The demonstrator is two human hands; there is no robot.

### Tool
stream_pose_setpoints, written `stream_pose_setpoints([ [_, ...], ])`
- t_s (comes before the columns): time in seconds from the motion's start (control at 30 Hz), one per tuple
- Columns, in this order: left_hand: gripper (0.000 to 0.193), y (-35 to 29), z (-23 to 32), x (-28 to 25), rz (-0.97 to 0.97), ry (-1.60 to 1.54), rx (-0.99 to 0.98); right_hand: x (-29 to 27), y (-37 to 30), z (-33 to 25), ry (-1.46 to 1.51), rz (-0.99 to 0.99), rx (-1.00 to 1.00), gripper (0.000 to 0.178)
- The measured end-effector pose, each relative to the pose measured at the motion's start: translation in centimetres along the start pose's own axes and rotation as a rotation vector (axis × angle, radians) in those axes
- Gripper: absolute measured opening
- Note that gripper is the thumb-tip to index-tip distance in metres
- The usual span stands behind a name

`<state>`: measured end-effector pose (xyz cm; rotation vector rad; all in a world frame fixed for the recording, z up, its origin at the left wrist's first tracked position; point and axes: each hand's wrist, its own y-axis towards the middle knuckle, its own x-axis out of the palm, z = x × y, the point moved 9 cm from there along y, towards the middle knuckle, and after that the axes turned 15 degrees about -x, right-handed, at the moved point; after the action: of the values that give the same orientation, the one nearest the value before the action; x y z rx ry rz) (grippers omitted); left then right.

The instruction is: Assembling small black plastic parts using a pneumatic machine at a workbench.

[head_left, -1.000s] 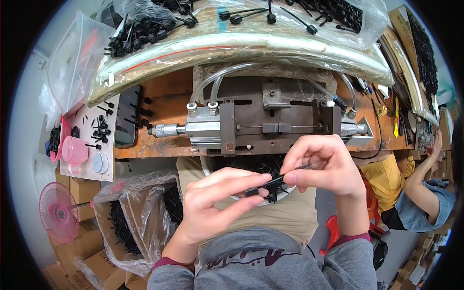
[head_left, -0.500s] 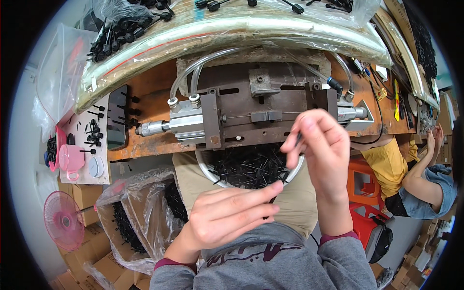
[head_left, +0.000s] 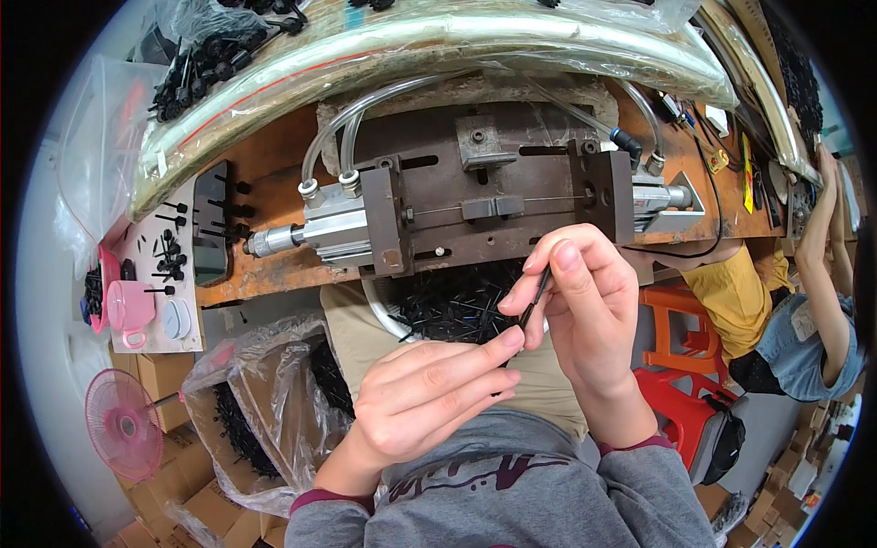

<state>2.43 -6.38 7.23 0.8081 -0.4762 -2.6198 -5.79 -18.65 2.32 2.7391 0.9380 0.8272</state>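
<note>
My right hand (head_left: 589, 310) pinches a thin black rod (head_left: 539, 294) between thumb and fingers, tilted with its lower end down toward the left. My left hand (head_left: 429, 393) is closed with its fingers pressed together, its fingertips meeting the rod's lower end. A dark bit peeks out under the left fingers; what they hold is mostly hidden. Beyond both hands a white-rimmed bowl (head_left: 376, 310) on my lap contains many small thin black parts (head_left: 457, 301). Above it stands a dark metal fixture (head_left: 448, 187) with a small grey block (head_left: 491, 207) on a thin wire at its centre.
Silver air cylinders (head_left: 336, 228) with clear hoses flank the fixture. Left are a phone (head_left: 212, 224), black knobbed parts (head_left: 169, 256), a pink cup (head_left: 128, 306) and a pink fan (head_left: 123, 422). A plastic-lined box (head_left: 265, 402) holds black parts. Another person (head_left: 804, 320) sits right, near red stools (head_left: 681, 402).
My right hand has come down and slightly left, bringing the rod's end to my left fingertips. The view has shifted a little. The other person's arms have reached farther forward.
</note>
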Motion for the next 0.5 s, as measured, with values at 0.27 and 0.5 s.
stream_pose_setpoints([
  [0.27,0.026,-0.1,-0.1,0.11,-0.013,-0.047,0.005,-0.12,-0.38,0.45,-0.008,0.004,-0.001,0.024],
  [0.5,0.033,-0.24,-0.25,0.12,-0.014,-0.035,-0.007,0.4,-0.97,-0.2,-0.029,-0.019,-0.071,0.018],
])
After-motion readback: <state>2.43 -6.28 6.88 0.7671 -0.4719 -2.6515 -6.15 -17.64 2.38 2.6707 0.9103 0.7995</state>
